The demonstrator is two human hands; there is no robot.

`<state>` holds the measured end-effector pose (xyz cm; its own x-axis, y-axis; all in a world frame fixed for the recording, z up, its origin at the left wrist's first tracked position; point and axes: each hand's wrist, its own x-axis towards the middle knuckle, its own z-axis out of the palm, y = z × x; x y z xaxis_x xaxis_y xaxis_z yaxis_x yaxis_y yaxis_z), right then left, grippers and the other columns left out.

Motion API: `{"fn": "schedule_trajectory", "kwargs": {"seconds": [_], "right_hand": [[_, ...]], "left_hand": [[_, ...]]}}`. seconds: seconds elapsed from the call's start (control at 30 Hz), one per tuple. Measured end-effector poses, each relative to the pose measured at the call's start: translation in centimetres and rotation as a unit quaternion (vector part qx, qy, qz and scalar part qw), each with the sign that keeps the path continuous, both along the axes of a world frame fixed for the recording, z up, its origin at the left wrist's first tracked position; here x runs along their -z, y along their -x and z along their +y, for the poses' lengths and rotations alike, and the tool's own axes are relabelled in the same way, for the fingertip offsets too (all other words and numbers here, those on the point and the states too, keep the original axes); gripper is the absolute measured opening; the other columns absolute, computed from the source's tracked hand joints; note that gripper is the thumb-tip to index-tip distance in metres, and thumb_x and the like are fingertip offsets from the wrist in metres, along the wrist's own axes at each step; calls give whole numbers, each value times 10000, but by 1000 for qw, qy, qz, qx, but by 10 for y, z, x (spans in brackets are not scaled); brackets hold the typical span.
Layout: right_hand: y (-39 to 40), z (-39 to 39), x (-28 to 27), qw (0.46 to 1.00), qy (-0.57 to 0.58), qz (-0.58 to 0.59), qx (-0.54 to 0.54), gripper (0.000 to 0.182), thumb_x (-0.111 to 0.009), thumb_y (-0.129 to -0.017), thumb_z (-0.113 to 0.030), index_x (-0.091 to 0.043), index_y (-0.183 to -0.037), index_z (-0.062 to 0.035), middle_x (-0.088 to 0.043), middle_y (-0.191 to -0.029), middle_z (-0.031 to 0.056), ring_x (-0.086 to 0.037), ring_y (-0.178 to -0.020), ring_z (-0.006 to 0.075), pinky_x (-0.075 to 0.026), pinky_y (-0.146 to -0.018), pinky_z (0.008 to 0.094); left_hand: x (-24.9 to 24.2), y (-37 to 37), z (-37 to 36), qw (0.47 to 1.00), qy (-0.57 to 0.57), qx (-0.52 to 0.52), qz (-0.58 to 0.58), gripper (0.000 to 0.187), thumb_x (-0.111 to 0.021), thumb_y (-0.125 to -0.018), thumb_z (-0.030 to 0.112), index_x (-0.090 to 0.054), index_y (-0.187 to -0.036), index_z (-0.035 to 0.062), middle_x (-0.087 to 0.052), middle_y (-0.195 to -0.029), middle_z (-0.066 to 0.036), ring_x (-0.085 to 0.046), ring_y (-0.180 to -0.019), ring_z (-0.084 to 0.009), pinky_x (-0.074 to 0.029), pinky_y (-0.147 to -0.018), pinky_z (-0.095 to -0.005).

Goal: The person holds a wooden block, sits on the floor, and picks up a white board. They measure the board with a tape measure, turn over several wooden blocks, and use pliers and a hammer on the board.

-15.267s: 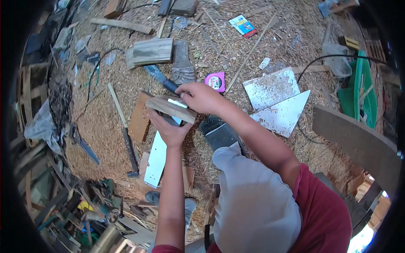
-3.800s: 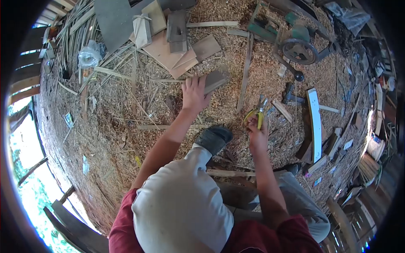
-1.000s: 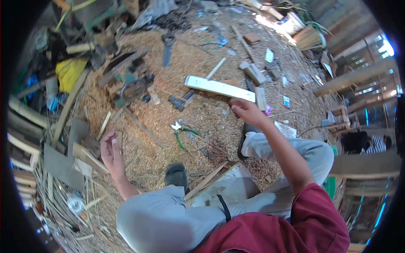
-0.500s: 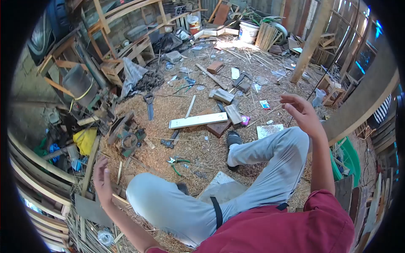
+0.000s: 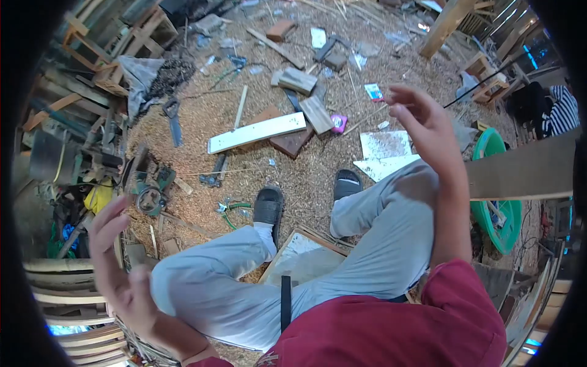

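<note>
My left hand (image 5: 119, 269) is raised beside my left knee, fingers stretched and apart, holding nothing. Nearest to it on the sawdust is a greenish power tool (image 5: 150, 199) with a round part. My right hand (image 5: 428, 125) hangs in the air above my right knee. Its fingers are loosely bent and apart, with nothing in them. Green-handled pliers (image 5: 233, 214) lie near my left shoe (image 5: 268, 208). Beyond them are a hammer (image 5: 214, 174), a long white board (image 5: 257, 133) across brown blocks, and a handsaw (image 5: 174, 125).
Wood blocks (image 5: 298, 80) and a pink packet (image 5: 339, 123) lie beyond my feet. A wooden post (image 5: 526, 174) and a green basin (image 5: 516, 220) stand at my right. A flat board (image 5: 302, 257) lies between my legs. Slatted wood (image 5: 67, 298) lines the left side.
The view has tilted downward, so things on the floor appear higher. My left foot has come into sight. My left hand has shifted outward to the left, and both hands remain empty.
</note>
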<state>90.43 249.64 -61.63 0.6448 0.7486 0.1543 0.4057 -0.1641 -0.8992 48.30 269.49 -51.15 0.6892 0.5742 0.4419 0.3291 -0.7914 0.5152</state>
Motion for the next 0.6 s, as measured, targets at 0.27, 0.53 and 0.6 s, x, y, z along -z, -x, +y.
{"fn": "schedule_trajectory", "kwargs": {"seconds": [0.27, 0.53, 0.6], "right_hand": [[-11, 23, 15, 987, 72, 70, 123, 319, -594, -1035, -43, -618, -1342, 38, -686, -1187, 108, -657, -1104, 177, -526, -969, 323], [-31, 118, 50, 874, 475, -16, -98, 599, -718, -847, -137, -570, -1415, -17, -652, -1185, 215, -636, -1044, 395, -493, -981, 445], [-43, 133, 55, 825, 530, -5, -197, 612, -728, -846, -160, -564, -1421, -27, -640, -1191, 219, -612, -1065, 433, -475, -995, 472]], "left_hand": [[72, -49, 73, 913, 178, -44, 364, 598, -722, -847, 152, -583, -1409, 4, -564, -1454, -247, -528, -1362, -430, -371, -1163, -502], [133, -143, 161, 792, 283, 30, 540, 559, -673, -957, 135, -532, -1492, 49, -566, -1434, -250, -507, -1337, -461, -360, -1151, -502], [147, -163, 184, 729, 356, 43, 583, 519, -660, -970, 121, -536, -1467, 39, -582, -1383, -242, -526, -1287, -449, -381, -1124, -480]]}}
